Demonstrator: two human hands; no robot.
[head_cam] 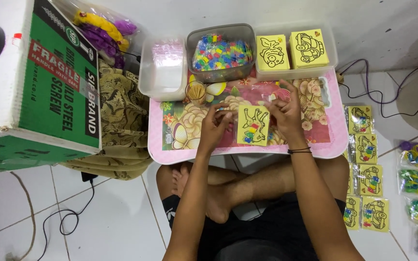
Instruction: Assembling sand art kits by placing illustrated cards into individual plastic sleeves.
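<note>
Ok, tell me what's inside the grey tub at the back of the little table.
The grey tub holds a heap of small, bright plastic pieces in many colours. Whatever lies beneath that heap, and the tub's bottom, is covered.

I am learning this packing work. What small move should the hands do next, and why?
Probably slide the yellow card fully into its clear bag: both the left hand and right hand pinch its top edge, and small coloured pieces already lie on it.

A card (pixel 253 125) lies on the table (pixel 325 145), tubs (pixel 221 50) behind.

Home floor workspace, white tiled floor (pixel 122 212), low pink table (pixel 325 145) (floral top), cardboard box (pixel 35 87)
</note>
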